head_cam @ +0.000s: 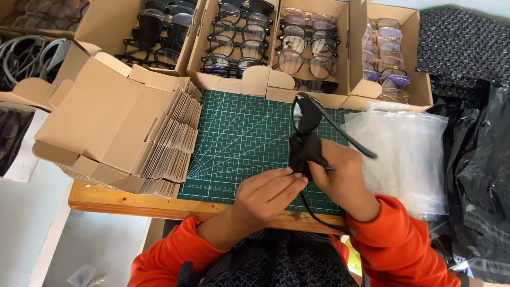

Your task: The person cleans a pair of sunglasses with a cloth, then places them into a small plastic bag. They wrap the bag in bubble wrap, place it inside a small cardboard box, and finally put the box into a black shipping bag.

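A pair of black plastic-framed glasses [308,119] stands upright above the green gridded cutting mat [239,143], clamped between both hands with a black cloth [305,151] bunched at its lower lens. The right hand [345,178] grips cloth and frame; the left hand [265,194] pinches them from beside it. Just right of the grip lies a stack of clear plastic bags [404,154]; beyond it, open cardboard boxes of glasses [276,48]; left, a pile of flattened cardboard cartons [122,127].

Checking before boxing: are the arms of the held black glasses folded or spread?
Spread: on the black glasses, one arm runs right, the other trails toward the person.
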